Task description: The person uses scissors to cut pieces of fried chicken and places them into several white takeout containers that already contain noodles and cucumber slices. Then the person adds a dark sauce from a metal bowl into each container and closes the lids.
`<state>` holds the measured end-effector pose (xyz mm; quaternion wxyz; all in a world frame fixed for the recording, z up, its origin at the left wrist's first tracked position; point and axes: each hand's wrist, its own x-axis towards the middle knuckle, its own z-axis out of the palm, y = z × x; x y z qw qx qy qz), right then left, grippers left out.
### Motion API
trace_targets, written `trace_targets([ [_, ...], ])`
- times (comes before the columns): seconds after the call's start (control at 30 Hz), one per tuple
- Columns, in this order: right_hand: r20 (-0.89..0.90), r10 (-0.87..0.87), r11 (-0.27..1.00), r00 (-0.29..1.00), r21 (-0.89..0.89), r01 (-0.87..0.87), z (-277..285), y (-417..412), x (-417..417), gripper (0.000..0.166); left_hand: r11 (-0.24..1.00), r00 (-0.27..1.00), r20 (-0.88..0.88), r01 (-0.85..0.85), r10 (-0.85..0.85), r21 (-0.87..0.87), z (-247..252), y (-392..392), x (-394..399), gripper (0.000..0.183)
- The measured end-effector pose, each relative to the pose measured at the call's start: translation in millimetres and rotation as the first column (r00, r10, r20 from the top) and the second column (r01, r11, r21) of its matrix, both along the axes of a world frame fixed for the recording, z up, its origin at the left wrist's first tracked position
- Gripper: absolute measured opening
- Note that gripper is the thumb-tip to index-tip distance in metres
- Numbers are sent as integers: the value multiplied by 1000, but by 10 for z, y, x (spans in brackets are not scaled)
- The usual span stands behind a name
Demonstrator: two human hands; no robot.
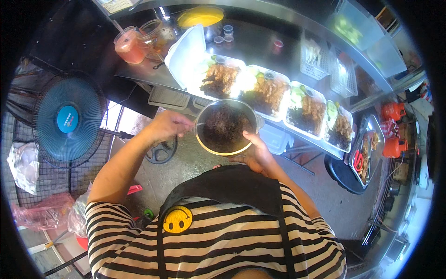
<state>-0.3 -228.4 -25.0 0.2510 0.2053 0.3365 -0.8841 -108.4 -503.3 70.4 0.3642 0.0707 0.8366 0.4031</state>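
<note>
My right hand [256, 150] holds a round metal pot [226, 152] from its right side, thumb over the rim. Dark, crumbly food [226, 125] covers the inside of the pot. At the pot's left rim, my left hand [170, 126] pinches a thin handle [199, 124], perhaps a spoon's; its far end cannot be made out. Just beyond the pot, several open white takeaway boxes [286, 129] stand in a row. They contain sliced fried meat [271, 92], cucumber slices [297, 93], dark food and small lidded cups. The leftmost box has its lid [186, 52] raised.
A steel counter [258, 42] bears plastic jugs [129, 47], a pot of yellow contents [200, 19], sauce cups [228, 33] and white baskets [313, 59]. At right, a metal tray [374, 139] holds meat and red-handled scissors or tongs [358, 160]. A fan [68, 118] stands left.
</note>
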Motion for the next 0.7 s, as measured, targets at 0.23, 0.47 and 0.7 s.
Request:
trace_targets([
  [0.23,14,36,999,999,23,-37,133,-90,-85,69,946,941,-97,-321,323,35,-226,-141,-405,21],
  [0.47,36,64,997,997,41,-66,201,-174,-136,68,950,472,-878,-231,-78,-208,-783,-29,-484,33],
  [0.7,58,111,994,992,-18,-110,29,-208,-168,65,914,229,-944,-275,-238,-297,-610,-1,-421,36],
])
